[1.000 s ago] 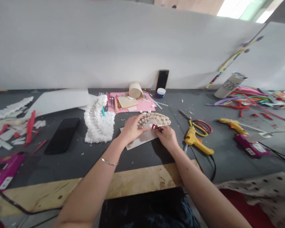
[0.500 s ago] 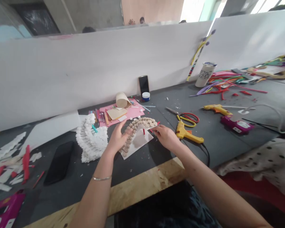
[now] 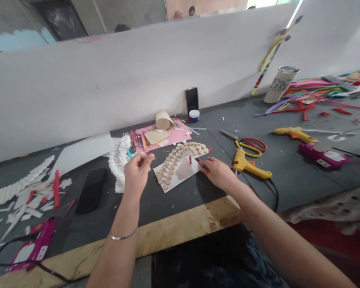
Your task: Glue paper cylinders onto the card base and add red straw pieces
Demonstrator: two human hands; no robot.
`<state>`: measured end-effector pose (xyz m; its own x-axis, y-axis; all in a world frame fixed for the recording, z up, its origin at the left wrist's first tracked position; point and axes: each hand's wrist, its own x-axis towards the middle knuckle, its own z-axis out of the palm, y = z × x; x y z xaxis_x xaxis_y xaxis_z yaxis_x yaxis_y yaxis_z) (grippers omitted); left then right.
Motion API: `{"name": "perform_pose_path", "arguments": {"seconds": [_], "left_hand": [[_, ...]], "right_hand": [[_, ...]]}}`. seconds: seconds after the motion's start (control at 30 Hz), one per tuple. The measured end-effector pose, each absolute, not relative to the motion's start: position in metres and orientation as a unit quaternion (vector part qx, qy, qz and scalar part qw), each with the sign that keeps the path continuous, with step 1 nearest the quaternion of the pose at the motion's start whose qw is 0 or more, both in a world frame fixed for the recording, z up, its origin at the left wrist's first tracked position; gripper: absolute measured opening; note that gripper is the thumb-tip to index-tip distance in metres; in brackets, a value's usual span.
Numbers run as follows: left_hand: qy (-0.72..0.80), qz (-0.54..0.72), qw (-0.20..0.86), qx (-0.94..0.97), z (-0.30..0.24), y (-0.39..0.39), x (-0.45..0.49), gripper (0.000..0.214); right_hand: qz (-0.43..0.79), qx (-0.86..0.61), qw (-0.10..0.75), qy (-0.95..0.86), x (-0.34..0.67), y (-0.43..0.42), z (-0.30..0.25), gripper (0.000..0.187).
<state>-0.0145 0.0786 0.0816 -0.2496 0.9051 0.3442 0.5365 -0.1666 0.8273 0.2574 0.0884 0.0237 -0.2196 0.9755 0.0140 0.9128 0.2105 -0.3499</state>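
Note:
An arch of small round tan discs (image 3: 180,157) stands on a white card (image 3: 180,176) on the dark table. My left hand (image 3: 137,173) is lifted off the arch, just left of it, with the fingers curled and the fingertips pinched together; nothing shows between them. My right hand (image 3: 217,173) lies at the card's right corner with the fingers closed on a small red piece (image 3: 199,160). A white foam swan-like figure (image 3: 120,164) stands behind my left hand, partly hidden by it.
A yellow glue gun (image 3: 248,166) and red-and-yellow scissors (image 3: 248,145) lie right of my right hand. A black phone (image 3: 91,190) lies at the left, with white and red scraps beyond. Pink paper with pens and a paper roll sits at the back. A second glue gun (image 3: 292,133) lies far right.
My left hand has come off the disc arch and risen to the left, closing into a pinch. The head view has swung slightly. My right hand stays at the card's right corner.

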Motion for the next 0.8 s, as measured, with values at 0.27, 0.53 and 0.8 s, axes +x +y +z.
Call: {"name": "perform_pose_path", "arguments": {"seconds": [0.27,0.53,0.8], "left_hand": [[0.659,0.377,0.121,0.64,0.051,0.011,-0.012,0.034],[0.647,0.281,0.01,0.709,0.015,-0.017,-0.009,0.032],[0.634,0.15,-0.084,0.754,0.027,0.005,0.0,0.057]], "right_hand": [[0.113,-0.61,0.108,-0.777,0.257,0.088,0.019,0.026],[0.098,-0.605,0.112,-0.782,0.259,0.087,0.014,0.028],[0.097,-0.603,0.11,-0.784,0.259,0.086,0.015,0.028]]}}
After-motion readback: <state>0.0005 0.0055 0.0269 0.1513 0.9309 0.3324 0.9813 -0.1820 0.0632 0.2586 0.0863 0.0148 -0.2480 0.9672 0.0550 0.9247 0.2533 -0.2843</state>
